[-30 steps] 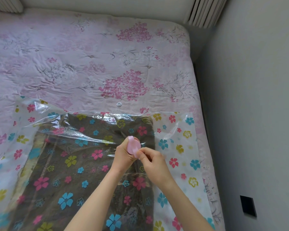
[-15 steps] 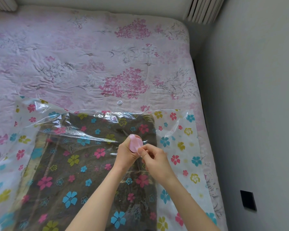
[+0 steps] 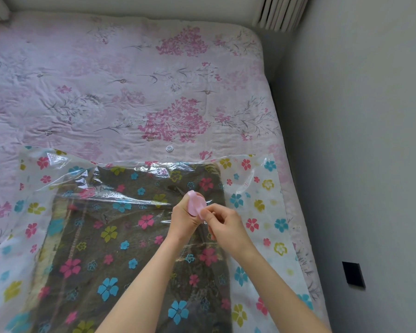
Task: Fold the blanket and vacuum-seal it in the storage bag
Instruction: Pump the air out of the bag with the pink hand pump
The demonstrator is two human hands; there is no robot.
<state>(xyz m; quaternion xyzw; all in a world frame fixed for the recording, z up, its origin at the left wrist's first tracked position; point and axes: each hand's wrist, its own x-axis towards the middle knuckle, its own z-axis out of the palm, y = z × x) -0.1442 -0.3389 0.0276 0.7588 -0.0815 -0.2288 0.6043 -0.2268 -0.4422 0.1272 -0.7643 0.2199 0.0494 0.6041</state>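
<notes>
Blanket [image 3: 120,248] lies folded inside the flowered storage bag [image 3: 257,212] on the bed [image 3: 130,92]. Little has changed: left hand [image 3: 185,218] still grips the pink cap [image 3: 195,205], right hand [image 3: 222,224] still pinches its edge, barely shifted. Valve work, I'd say; air not yet drawn out.

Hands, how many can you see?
2. The left hand grips the pink cap; the right hand pinches it from the right, above the bagged blanket.
</notes>
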